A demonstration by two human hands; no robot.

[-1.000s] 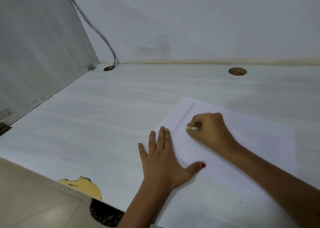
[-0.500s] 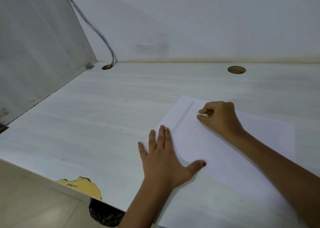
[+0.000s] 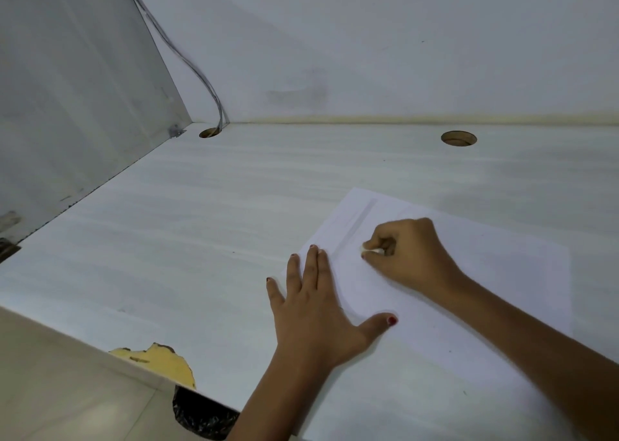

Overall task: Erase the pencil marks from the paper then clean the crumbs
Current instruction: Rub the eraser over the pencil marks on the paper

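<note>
Bottom left of frame: beige tiled floor (image 3: 50, 393), with a black crinkled plastic bag (image 3: 201, 419) under the desk edge. The white wood-grain desk (image 3: 167, 256) has a chipped yellow patch (image 3: 160, 362) on its near edge, lower left.

Lower centre: left hand (image 3: 318, 310) lies palm down, fingers straight. The three middle fingers are together; the little finger and thumb are spread out. It presses on the left edge of the white sheet of paper (image 3: 502, 273), little finger off on the desk.

The paper lies flat on the desk in the right half of the frame, at an angle to the desk edge. A few tiny dark specks (image 3: 464, 392) on it are possibly crumbs, too small to tell.

Just above the left hand, right hand (image 3: 412, 253) rests on the paper with fingers curled, pinching a small white eraser (image 3: 370, 250) between thumb and fingertips. The eraser end is on the sheet, just right of the lower end of the grey pencil-mark band (image 3: 360, 221) that runs up toward the paper's top corner.

Further back: round cable hole (image 3: 458, 138) at upper right, second round hole (image 3: 210, 132) in the corner with grey cables (image 3: 201, 75) going into it. Small metal bracket (image 3: 176, 131) beside it. Grey side panel (image 3: 67, 89) upper left, white wall (image 3: 368, 38) across the top.
</note>
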